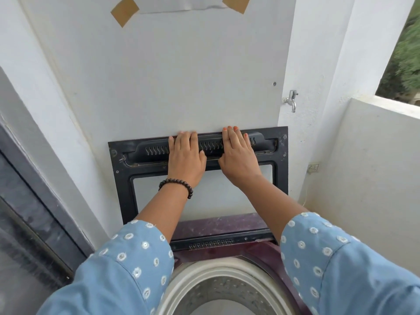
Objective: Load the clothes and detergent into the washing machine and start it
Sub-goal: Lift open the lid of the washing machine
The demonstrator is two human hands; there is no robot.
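Note:
A top-loading washing machine point(227, 226) with a dark maroon body stands against the white wall. Its black-framed lid point(120, 178), with a glass pane, stands raised upright against the wall. My left hand point(185, 160) and my right hand point(238, 155) both rest on the lid's upper part, fingers straight and reaching its top edge. Below, the open drum point(227, 287) shows a pale ring and a perforated metal wall. No clothes or detergent are in view.
A metal tap point(292, 100) juts from the wall at the right. A low white parapet point(368, 155) bounds the right side, with a wall socket point(313, 167) and cord. A dark glass door point(29, 212) runs along the left. A taped paper point(181, 4) hangs above.

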